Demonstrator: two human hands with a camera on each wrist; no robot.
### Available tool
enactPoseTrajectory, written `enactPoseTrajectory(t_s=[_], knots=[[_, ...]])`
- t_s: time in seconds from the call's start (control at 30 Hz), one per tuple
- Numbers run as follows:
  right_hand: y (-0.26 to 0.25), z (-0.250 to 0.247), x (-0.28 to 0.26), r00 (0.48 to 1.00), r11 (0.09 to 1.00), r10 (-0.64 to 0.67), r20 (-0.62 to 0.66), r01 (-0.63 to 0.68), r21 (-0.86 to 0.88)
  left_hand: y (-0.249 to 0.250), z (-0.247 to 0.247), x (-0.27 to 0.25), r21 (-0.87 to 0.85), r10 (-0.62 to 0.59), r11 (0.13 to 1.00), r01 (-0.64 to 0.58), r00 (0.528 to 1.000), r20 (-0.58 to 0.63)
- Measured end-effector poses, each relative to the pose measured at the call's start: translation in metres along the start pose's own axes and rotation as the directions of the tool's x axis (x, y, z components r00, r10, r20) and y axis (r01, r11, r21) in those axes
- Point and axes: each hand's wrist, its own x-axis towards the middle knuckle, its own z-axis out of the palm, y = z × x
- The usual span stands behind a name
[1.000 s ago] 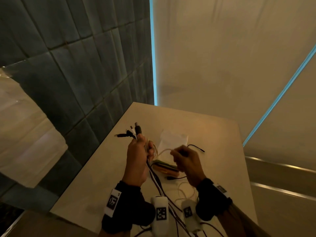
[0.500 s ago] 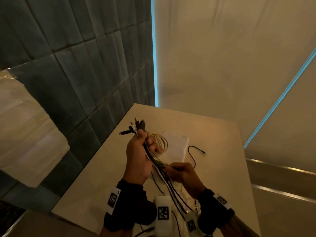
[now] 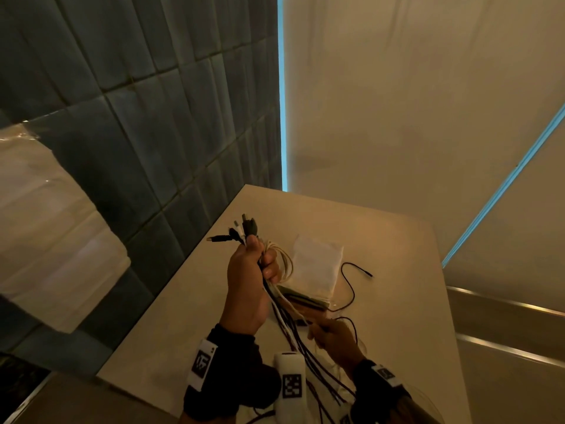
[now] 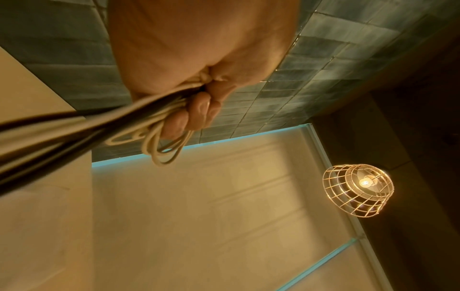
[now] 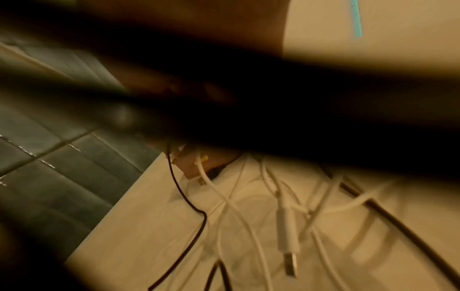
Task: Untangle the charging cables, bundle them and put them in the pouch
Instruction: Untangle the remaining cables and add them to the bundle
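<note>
The left hand was raised over the table, fingers curled tight round a bunch of cables — plugs sticking up out of the fist, a small white coil looped beside the thumb. The strands ran down taut toward the near edge, where the right hand pinched them lower down; its wrist view was too dark to show the fingers. The pouch lay flat at the table's middle, not yet filled, a thin black lead trailing past its right side. More white cables lay loose on the table under the right hand.

The likely trouble: pulling the strands through while loose tails still crossed below could draw a knot tight instead of freeing it. A hard tug might also slip the coil off the left thumb and undo it — or drag the lead and shift the pouch toward the edge.
</note>
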Motion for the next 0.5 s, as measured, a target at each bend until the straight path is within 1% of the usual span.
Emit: enactPoseTrajectory(t_s=[0.03, 0.07, 0.1, 0.17, 0.23, 0.3, 0.37, 0.43, 0.5], knots=[[-0.003, -0.001, 0.001, 0.999, 0.999, 0.029, -0.034, -0.030, -0.019, -0.002, -0.002, 0.002, 0.020, -0.007, 1.000, 0.007, 1.000, -0.009], [-0.012, -0.005, 0.002, 0.997, 0.999, 0.044, -0.063, -0.044, 0.001, -0.003, -0.003, 0.004, 0.042, -0.011, 0.999, 0.011, 1.000, -0.017], [-0.024, -0.009, 0.003, 0.996, 0.997, 0.044, -0.084, -0.038, 0.070, -0.005, -0.004, 0.006, 0.063, -0.012, 0.998, 0.013, 1.000, -0.025], [-0.058, -0.020, 0.002, 0.996, 0.961, 0.008, -0.091, 0.018, 0.276, -0.008, -0.005, 0.008, 0.105, -0.015, 0.994, 0.019, 0.999, -0.045], [-0.095, -0.033, -0.003, 0.991, 0.904, -0.095, -0.096, 0.126, 0.409, -0.013, -0.002, 0.008, 0.155, -0.020, 0.988, 0.030, 0.998, -0.065], [-0.126, -0.042, -0.009, 0.969, 0.862, -0.226, -0.103, 0.248, 0.442, -0.018, 0.003, 0.007, 0.199, -0.036, 0.978, 0.054, 0.995, -0.092], [-0.148, -0.047, -0.016, 0.936, 0.822, -0.345, -0.077, 0.341, 0.456, -0.021, 0.008, 0.005, 0.223, -0.048, 0.972, 0.074, 0.992, -0.120], [-0.163, -0.049, -0.024, 0.905, 0.802, -0.425, -0.020, 0.387, 0.454, -0.020, 0.014, 0.003, 0.222, -0.047, 0.972, 0.073, 0.992, -0.120], [-0.164, -0.048, -0.028, 0.893, 0.805, -0.446, 0.054, 0.375, 0.460, -0.017, 0.021, 0.000, 0.147, -0.067, 0.986, 0.077, 0.995, -0.076]])
